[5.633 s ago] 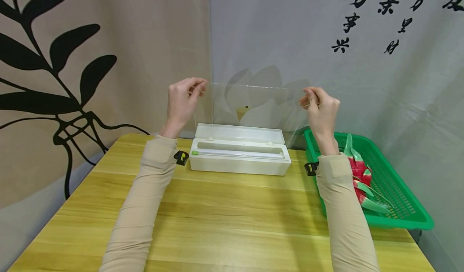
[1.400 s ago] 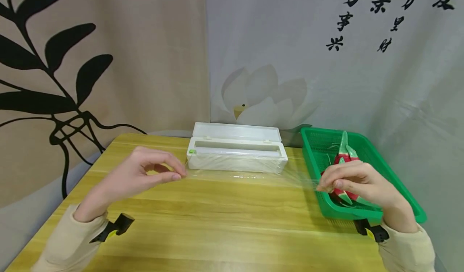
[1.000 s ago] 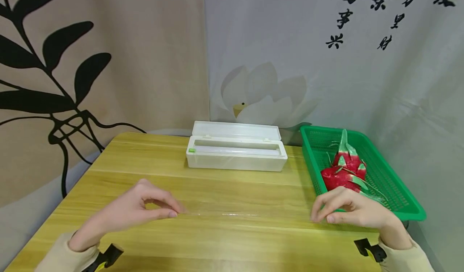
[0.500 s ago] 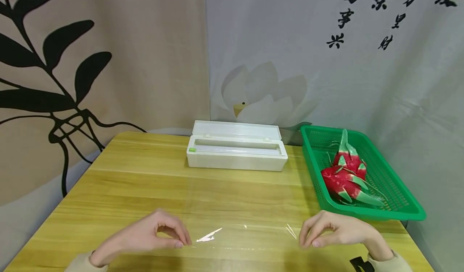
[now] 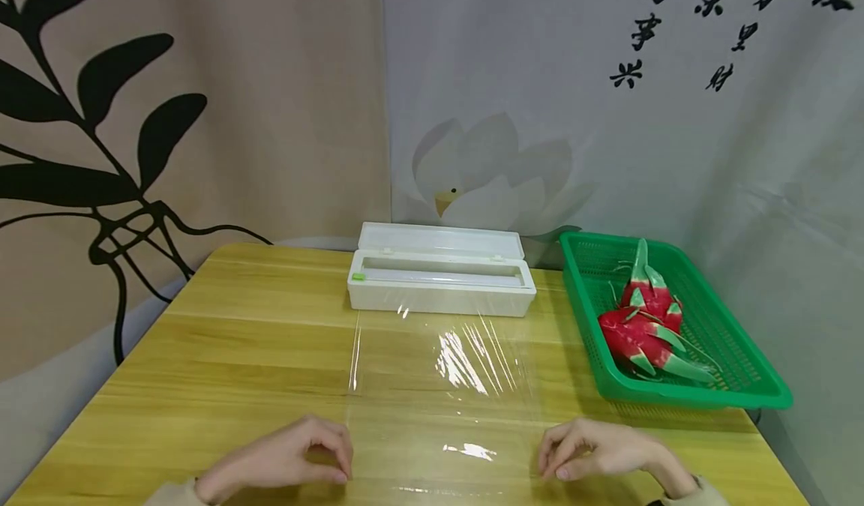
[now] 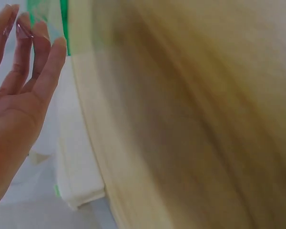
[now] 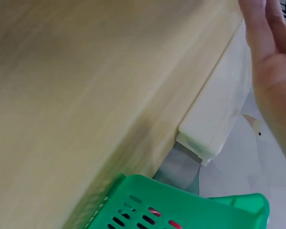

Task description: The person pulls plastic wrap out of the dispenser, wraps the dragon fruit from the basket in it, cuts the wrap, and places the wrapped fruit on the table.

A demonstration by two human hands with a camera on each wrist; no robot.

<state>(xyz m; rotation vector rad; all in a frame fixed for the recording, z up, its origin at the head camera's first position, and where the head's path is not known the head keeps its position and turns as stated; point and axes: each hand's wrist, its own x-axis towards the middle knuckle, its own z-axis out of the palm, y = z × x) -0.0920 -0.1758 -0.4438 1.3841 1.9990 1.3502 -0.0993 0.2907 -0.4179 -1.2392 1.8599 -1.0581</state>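
Observation:
A sheet of clear cling film (image 5: pixel 466 363) stretches from the white dispenser box (image 5: pixel 442 298) toward the front of the table, with bright glare streaks across it. My left hand (image 5: pixel 293 453) pinches the film's front left corner between thumb and fingertips. At the front right corner, my right hand (image 5: pixel 594 452) pinches it the same way. In the left wrist view, the left hand (image 6: pixel 24 90) has a shiny bit of film at its fingertips. The right wrist view shows part of the right hand (image 7: pixel 271 62), its fingertips cut off by the frame.
The box's lid (image 5: pixel 442 241) stands raised at the back, with the film roll (image 5: pixel 442 276) inside. On the right, a green basket (image 5: pixel 749 356) holds red dragon fruits (image 5: pixel 637 333). The wooden table (image 5: pixel 223 326) reaches back to a printed curtain (image 5: pixel 304 101).
Both hands have come down from above the box and toward the front edge, drawing the film out over the table. In the last half second they moved slightly farther forward and down.

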